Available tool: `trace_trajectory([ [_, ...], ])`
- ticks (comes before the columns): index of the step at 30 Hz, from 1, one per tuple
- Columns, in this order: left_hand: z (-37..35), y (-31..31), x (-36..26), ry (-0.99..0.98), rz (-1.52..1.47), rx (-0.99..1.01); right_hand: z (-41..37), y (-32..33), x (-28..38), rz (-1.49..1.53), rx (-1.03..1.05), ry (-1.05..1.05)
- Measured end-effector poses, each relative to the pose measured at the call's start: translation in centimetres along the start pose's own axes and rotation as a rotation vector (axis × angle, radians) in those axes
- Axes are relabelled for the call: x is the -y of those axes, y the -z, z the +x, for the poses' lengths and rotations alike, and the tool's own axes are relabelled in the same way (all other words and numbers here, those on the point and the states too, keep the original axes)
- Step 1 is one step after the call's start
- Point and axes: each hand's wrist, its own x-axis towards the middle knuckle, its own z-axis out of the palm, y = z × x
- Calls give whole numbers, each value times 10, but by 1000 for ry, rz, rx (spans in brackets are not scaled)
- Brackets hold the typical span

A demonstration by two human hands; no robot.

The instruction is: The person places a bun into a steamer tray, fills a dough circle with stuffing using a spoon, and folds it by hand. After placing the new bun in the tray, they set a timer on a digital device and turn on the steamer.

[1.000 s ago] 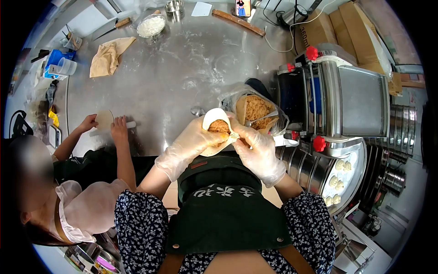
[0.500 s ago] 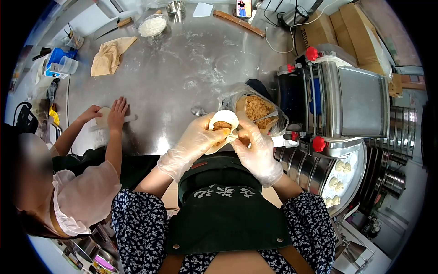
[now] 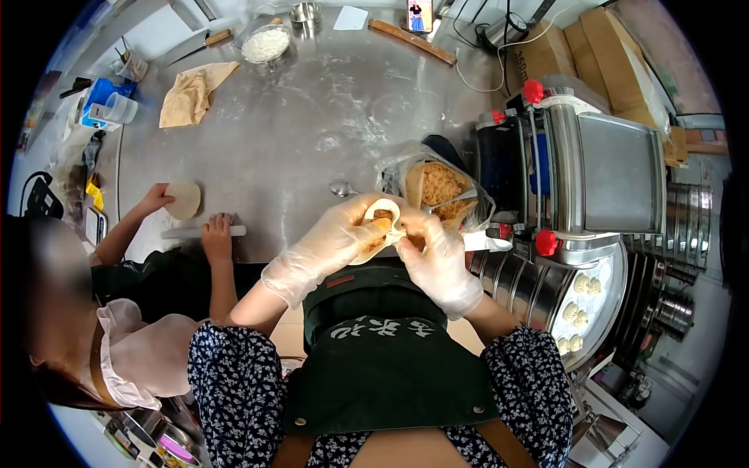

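Note:
A round dough wrapper [image 3: 374, 252] with brown filling [image 3: 382, 215] in it is cupped in my left hand [image 3: 331, 238], which wears a clear glove. My right hand [image 3: 437, 261], gloved too, pinches the wrapper's right edge, where folds have gathered. The upper rim of the dough curls over the filling. Just beyond my hands is a plastic-lined container of crumbly brown filling [image 3: 441, 187], with a utensil stuck in it. A metal spoon [image 3: 342, 188] lies on the steel table [image 3: 273, 148] behind my left hand.
At left a co-worker's hands hold a flat dough disc [image 3: 183, 200] and a white rolling pin [image 3: 204, 232]. A cloth [image 3: 195, 93], a bowl of white powder [image 3: 266, 45] and a wooden stick [image 3: 412, 41] lie farther back. At right stand a roller machine [image 3: 593, 171] and a tray of shaped buns [image 3: 597, 320].
The wrapper's upper rim has been drawn inward, narrowing its opening, as my right fingers moved slightly left. The co-worker's hands have separated, one lifting the disc and one on the rolling pin.

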Motion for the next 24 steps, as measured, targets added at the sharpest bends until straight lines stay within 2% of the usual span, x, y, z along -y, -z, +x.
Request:
trace_trajectory([
  [1, 1, 1, 4, 21, 35, -7, 1, 3, 12, 27, 30, -151],
  [4, 0, 0, -4, 113, 76, -5, 4, 2, 11, -27, 23, -44],
  [6, 1, 4, -11, 111, 30, 67, 6, 6, 8, -126, 48, 62],
  [8, -1, 10, -10, 11, 44, 117, 5, 7, 7, -147, 20, 123],
  [10, -4, 24, -5, -188, 128, 149, 5, 5, 8, -90, -71, 143],
  [11, -11, 25, -4, -193, -35, 141, 5, 3, 7, -68, -96, 128],
  [13, -22, 15, -11, -94, -182, 9, 1, -2, 3, -28, -143, 89],
  [18, -26, -5, -6, -13, -557, -235, 1, -8, 7, -3, -107, 100],
  [20, -22, -14, 4, -83, -632, -264, 0, -11, 6, -19, -80, 75],
  [24, -16, -21, 24, -201, -750, -286, 5, -16, 4, -32, -114, 204],
])
